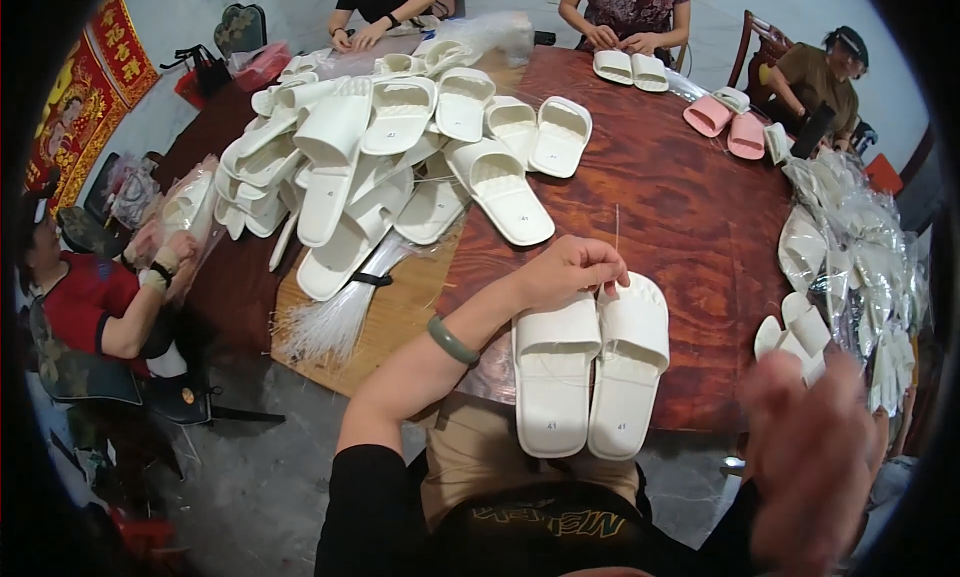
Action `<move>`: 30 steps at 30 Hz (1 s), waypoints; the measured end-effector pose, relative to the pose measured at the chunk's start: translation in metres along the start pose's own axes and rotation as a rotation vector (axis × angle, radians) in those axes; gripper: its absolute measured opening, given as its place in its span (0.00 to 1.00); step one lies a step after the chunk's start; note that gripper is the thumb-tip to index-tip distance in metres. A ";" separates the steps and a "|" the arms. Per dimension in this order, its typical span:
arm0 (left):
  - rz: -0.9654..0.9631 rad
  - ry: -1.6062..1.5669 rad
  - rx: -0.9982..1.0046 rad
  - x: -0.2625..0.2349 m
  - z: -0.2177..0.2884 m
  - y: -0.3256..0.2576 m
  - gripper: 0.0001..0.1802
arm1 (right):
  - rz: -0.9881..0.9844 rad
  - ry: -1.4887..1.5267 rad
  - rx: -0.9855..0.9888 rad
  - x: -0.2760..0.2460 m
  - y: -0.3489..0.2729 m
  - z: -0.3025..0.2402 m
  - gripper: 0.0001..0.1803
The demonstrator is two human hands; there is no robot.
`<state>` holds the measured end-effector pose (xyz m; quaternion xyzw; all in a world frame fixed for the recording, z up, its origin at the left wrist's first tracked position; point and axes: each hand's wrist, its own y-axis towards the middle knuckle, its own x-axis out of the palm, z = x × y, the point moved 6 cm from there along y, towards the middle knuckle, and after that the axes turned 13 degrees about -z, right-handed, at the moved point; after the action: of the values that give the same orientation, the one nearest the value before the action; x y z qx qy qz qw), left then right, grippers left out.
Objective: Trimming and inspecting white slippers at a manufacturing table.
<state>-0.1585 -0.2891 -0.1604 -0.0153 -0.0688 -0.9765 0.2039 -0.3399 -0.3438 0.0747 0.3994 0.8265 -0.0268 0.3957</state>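
Fingers (600,269) pinched shut on thin tie (616,227) above white slippers (590,372).

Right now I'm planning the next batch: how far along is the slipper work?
Done: bagged slippers are stacked at the table's right edge. In hand: the left hand pinches a thin tie at a white pair laid side by side; the right hand is blurred, apparently empty. Left: a big heap of loose white slippers.
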 end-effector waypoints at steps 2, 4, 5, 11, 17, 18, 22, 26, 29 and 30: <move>0.077 0.030 -0.012 -0.009 -0.002 -0.026 0.09 | 0.244 0.137 -0.031 0.019 -0.001 -0.023 0.13; -0.049 0.054 0.055 0.010 0.008 0.022 0.10 | 0.605 0.117 0.034 0.013 -0.025 -0.049 0.19; 0.005 0.066 0.029 0.002 0.003 0.006 0.09 | 0.573 0.157 0.011 0.024 -0.043 -0.044 0.19; 0.051 0.036 0.055 -0.006 -0.002 -0.015 0.09 | 0.633 0.208 -0.150 0.005 -0.177 -0.001 0.23; 0.061 0.116 0.022 0.001 0.001 0.006 0.08 | 0.900 0.120 -0.243 -0.038 -0.090 0.008 0.29; 0.082 0.108 0.025 -0.005 0.000 -0.001 0.08 | 0.940 0.108 -0.256 -0.036 -0.105 0.009 0.31; 0.132 0.030 0.046 -0.012 -0.004 -0.010 0.08 | 0.266 -0.077 -0.289 -0.048 -0.029 -0.003 0.29; 0.089 0.099 0.037 -0.003 0.003 -0.002 0.09 | 0.307 0.031 -0.389 -0.052 -0.040 -0.003 0.25; 0.125 0.105 0.013 -0.008 -0.008 -0.015 0.08 | 0.325 0.140 -0.477 -0.045 -0.035 -0.001 0.23; 0.138 0.085 0.028 -0.007 -0.009 -0.018 0.08 | 0.342 0.155 -0.488 -0.043 -0.031 0.002 0.22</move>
<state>-0.1590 -0.2712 -0.1720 0.0245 -0.0726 -0.9588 0.2735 -0.3441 -0.3924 0.0941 0.4268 0.7571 0.2701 0.4144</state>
